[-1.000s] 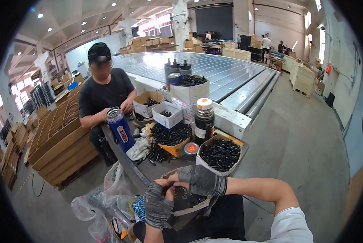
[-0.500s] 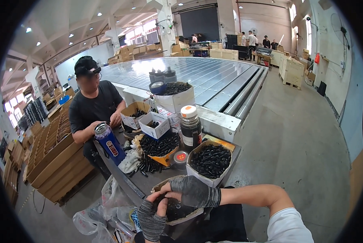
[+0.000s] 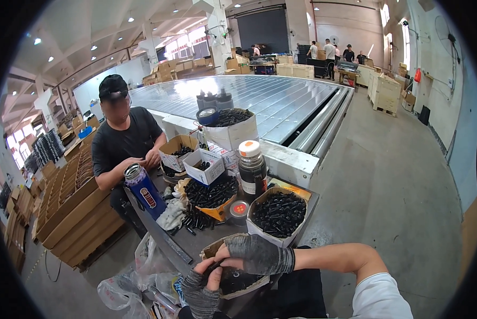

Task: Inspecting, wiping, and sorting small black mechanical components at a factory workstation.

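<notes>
Both of my hands wear grey fingerless gloves and meet over a low open carton [image 3: 248,290] at the table's near edge. My left hand [image 3: 202,291] is closed, its thumb and fingers pinching a small black part [image 3: 215,265]. My right hand [image 3: 253,254] reaches in from the right, fingers closed on the same part, which they mostly hide. Some small dark pieces lie in the carton under my hands. Just beyond stands a white box [image 3: 279,213] heaped with small black cylindrical parts. A round lidded tin [image 3: 239,209] sits to its left.
A yellow-edged box of black parts [image 3: 212,192], a dark bottle with white cap [image 3: 251,169] and a blue flask [image 3: 145,192] crowd the table. A co-worker [image 3: 124,133] sits across at left. Behind is a long metal-topped conveyor [image 3: 238,101]. Plastic bags [image 3: 127,290] hang at lower left.
My fingers have shifted slightly around the small black part, and the hands stay together over the carton. The co-worker's hands have moved a little.
</notes>
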Motion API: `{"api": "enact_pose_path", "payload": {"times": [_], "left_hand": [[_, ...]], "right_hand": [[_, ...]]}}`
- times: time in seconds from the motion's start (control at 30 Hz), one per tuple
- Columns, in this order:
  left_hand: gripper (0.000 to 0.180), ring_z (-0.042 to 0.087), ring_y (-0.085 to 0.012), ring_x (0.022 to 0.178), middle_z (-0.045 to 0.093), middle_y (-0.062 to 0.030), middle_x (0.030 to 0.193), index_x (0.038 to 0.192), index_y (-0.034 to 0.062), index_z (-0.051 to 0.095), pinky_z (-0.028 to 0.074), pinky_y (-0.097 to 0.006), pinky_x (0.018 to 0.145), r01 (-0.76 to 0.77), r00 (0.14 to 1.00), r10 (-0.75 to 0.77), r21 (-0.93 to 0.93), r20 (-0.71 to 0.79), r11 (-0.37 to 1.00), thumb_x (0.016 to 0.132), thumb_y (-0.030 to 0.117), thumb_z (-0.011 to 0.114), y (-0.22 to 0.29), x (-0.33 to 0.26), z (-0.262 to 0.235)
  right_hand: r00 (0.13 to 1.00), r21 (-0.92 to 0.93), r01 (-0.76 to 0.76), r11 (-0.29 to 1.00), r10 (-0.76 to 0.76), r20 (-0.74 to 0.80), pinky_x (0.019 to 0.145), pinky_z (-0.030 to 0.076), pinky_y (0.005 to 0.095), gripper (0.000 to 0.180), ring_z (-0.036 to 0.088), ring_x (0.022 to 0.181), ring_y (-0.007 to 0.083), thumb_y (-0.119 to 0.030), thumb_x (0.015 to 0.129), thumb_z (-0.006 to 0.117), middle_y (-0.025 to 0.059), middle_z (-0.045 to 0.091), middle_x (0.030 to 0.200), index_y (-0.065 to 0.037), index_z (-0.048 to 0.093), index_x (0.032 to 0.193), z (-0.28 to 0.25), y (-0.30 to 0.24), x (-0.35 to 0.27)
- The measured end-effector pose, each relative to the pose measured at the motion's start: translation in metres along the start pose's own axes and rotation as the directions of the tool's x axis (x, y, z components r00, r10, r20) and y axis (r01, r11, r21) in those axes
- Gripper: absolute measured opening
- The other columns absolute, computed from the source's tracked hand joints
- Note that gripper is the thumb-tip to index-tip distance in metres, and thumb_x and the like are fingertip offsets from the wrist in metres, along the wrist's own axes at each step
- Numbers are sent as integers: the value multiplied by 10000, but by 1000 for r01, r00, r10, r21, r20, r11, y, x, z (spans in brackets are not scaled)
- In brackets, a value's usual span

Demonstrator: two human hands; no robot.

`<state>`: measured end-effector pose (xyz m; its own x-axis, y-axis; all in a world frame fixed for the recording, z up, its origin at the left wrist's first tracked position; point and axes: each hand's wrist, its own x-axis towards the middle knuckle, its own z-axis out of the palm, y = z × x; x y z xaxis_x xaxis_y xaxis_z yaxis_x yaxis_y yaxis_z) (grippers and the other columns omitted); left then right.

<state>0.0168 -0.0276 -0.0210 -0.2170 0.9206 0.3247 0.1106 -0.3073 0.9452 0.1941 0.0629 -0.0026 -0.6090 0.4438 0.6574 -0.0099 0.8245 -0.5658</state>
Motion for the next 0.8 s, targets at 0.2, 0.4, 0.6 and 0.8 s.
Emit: {"api": "enact_pose_path", "payload": {"times": [0.2,0.4,0.6,0.8], "left_hand": [[226,671,-188,898,712,-101,987,1141,17,687,526,-338,810,-86,993,73,133,97,987,936,112,681,21,7,6],[225,674,-211,903,695,-122,1034,1160,-11,654,543,-336,803,-169,984,170,26,-57,985,958,86,638,-18,17,-21],[177,668,-182,870,694,-95,979,1118,-2,667,551,-328,770,-57,984,62,31,-165,998,982,102,623,-42,18,-40],[151,654,-154,823,697,-74,937,1057,2,692,520,-290,752,-37,974,60,105,-219,994,984,115,624,-46,24,-45]], "right_hand": [[989,123,-137,983,128,76,815,532,352,222,675,930,266,-60,868,727,102,687,1006,-55,680,1085,-24,-9,-1],[993,-254,-47,966,73,94,858,536,373,198,682,939,277,-26,833,722,103,707,966,-51,701,1027,-115,7,12],[937,-504,-1,864,177,302,807,550,360,258,681,874,267,28,810,663,85,691,1020,-52,674,1054,-171,62,21],[826,-530,77,844,244,508,859,549,381,418,653,1018,286,4,785,616,97,628,1201,-94,616,1191,-175,94,12]]}}
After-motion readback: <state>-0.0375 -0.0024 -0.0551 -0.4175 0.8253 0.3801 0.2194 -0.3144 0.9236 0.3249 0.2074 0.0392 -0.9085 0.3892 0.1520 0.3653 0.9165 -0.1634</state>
